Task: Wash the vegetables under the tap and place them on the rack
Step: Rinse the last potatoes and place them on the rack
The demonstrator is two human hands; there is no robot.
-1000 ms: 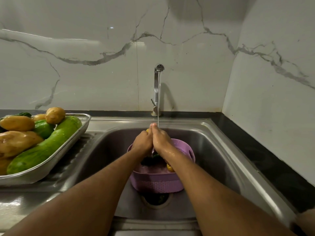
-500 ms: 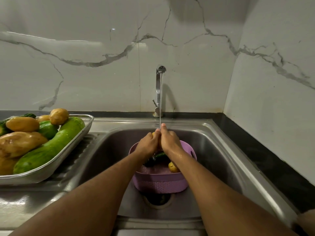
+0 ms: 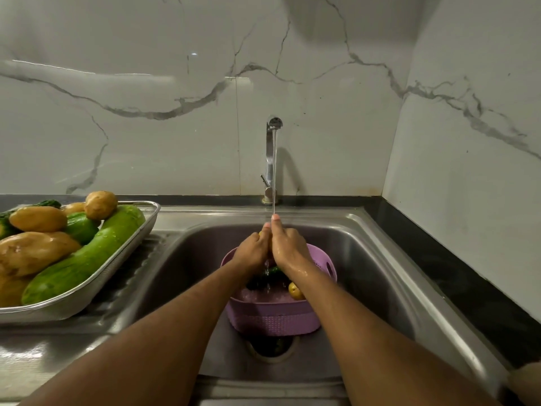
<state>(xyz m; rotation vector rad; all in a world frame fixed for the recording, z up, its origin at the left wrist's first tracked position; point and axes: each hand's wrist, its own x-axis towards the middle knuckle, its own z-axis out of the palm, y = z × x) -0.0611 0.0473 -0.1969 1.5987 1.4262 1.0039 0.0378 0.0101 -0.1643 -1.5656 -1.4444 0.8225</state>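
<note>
Left hand: the left hand [image 3: 254,249] is up under the water, its fingers [image 3: 265,230] curled round a small yellow vegetable [image 3: 260,233] that just peeks out.
Right hand: the right hand [image 3: 288,247] presses against the left one, wet, fingers curled on the same vegetable.
Water: a thin stream falls from the tall silver metal tap [image 3: 270,159] right onto the fingertips.
Basket: a round purple plastic basket [image 3: 275,317] sits below the fingers in the steel sink [image 3: 380,259], with a yellow potato [image 3: 295,290] and dark green vegetables [image 3: 260,281] inside.
Rack: a shiny metal rack tray [image 3: 96,288] rests well left of the fingers, on the table, holding a long green cucumber [image 3: 87,256] and brown potatoes [image 3: 35,250].
</note>
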